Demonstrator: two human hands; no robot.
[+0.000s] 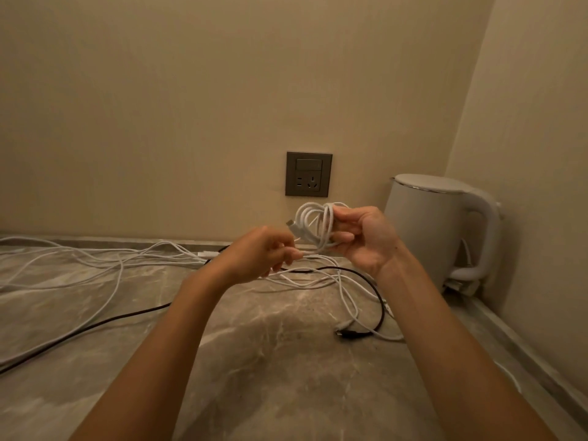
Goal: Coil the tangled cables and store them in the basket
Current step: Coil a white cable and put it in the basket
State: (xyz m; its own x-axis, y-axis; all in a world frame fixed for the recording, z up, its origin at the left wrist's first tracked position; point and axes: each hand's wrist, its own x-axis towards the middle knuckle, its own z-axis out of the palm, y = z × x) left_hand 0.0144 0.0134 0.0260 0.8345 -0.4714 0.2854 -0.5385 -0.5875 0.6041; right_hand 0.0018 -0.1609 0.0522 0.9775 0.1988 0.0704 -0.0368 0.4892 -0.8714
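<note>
Gripping white cable coil (313, 224) in curled right hand (366, 240); pinching its loose tail (309, 253) with left hand (264, 254), at eight o'clock from coil.

Cables (95, 265) on counter (270, 361), kettle (439, 227) right, outlet (308, 174) behind.

Left hand (265, 254) pinches, right hand (366, 238) grips white cable (328, 227); forearms raised.

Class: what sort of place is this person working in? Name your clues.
Probably a home or hotel kitchenette counter: a marbled stone countertop, a white electric kettle in the corner, and a wall socket with switch.
</note>
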